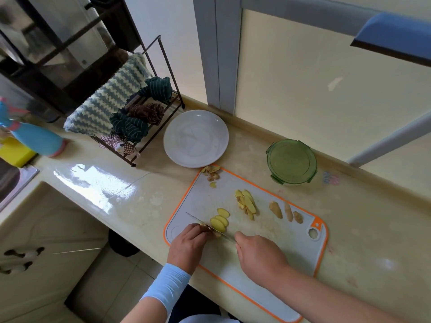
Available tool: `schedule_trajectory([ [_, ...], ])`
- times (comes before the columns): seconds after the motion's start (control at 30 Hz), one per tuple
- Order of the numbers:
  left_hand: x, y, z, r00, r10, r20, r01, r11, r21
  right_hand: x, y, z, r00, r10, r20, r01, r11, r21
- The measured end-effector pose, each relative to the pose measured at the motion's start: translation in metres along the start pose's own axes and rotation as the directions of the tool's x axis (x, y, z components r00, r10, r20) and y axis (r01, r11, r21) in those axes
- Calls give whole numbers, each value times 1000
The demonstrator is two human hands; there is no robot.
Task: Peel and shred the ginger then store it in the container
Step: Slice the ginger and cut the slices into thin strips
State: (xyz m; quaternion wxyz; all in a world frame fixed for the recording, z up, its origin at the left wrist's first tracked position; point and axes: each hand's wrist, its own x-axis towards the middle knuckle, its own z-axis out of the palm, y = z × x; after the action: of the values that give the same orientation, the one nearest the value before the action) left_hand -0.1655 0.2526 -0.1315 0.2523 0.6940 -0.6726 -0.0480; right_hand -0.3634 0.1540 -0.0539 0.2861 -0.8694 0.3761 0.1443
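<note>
1. Left hand: grip curled, pinning the knobbly tan ginger stub to the grey, orange-rimmed plastic cutting board. Fingertips are best tucked back from the blade.
2. Slim steel knife: blade against the stub, with pale yellow oval ginger slices just beside it.
3. Right hand: grip wrapped round the knife handle.
4. Round green lidded plastic container: beyond the board, apart. The board's near edge runs along the front edge of the glossy cream table; free room lies rightward.

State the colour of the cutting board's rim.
Orange, edging the pale grey cutting board; the head view shows it best.
</note>
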Motion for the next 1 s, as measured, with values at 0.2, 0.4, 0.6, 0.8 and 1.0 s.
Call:
schedule_trajectory([
  [0.2,1,1,1,1000,-1,-29,2,1000,16,8,-5,-4,1000,-5,-1,5,1000,-3],
  [0.4,1,1,0,1000,-15,-8,15,1000,9,-1,-2,-1,1000,17,8,-17,1000,-1],
  [0.6,3,-1,-1,1000,-8,-13,8,1000,-5,-3,1,-2,999,37,13,-38,999,4],
  [0.8,4,-1,-1,1000,-12,-9,12,1000,-12,15,-13,-1,1000,13,17,-13,1000,7],
  [1.0,1,-3,-1,1000,-17,0,17,999,-35,5,-4,5,999,38,34,-38,999,4],
])
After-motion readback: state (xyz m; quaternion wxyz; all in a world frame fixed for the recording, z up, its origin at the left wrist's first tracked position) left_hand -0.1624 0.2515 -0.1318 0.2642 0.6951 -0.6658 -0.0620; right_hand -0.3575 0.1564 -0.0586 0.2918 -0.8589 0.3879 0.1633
